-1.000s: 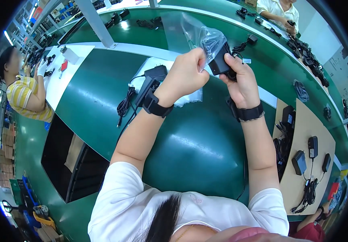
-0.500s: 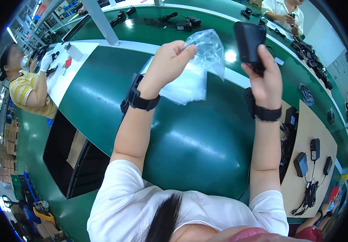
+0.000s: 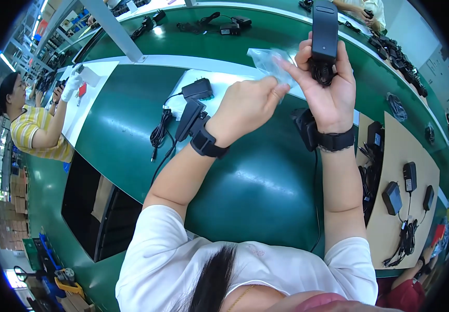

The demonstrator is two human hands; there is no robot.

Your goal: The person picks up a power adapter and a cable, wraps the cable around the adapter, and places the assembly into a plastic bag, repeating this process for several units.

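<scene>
A clear plastic bag (image 3: 262, 58) is pinched in the closed fingers of my left hand (image 3: 248, 108). The bag spans the gap to my right hand (image 3: 333, 99), whose thumb reaches to it; whether the thumb presses on it I cannot tell. That right hand grips a black power adapter (image 3: 325, 34), held upright with its bundled black cable (image 3: 322, 72) hanging over the palm. Beyond my left wrist, a second power adapter (image 3: 197, 89) lies on a stack of clear bags (image 3: 182, 79). Its coiled cable (image 3: 159, 130) rests on the green table (image 3: 250, 192).
On the right, a cardboard sheet (image 3: 378, 234) carries several adapters, beside a box of cables (image 3: 370, 177). A black bin (image 3: 86, 208) stands at the left. Behind the table runs a green conveyor (image 3: 193, 44) with more adapters. A co-worker in yellow stripes (image 3: 39, 130) sits left.
My left hand has moved right and lower with the bag, toward my right hand. The adapter in my right hand has turned more upright. The adapter on the bag stack has come into view.
</scene>
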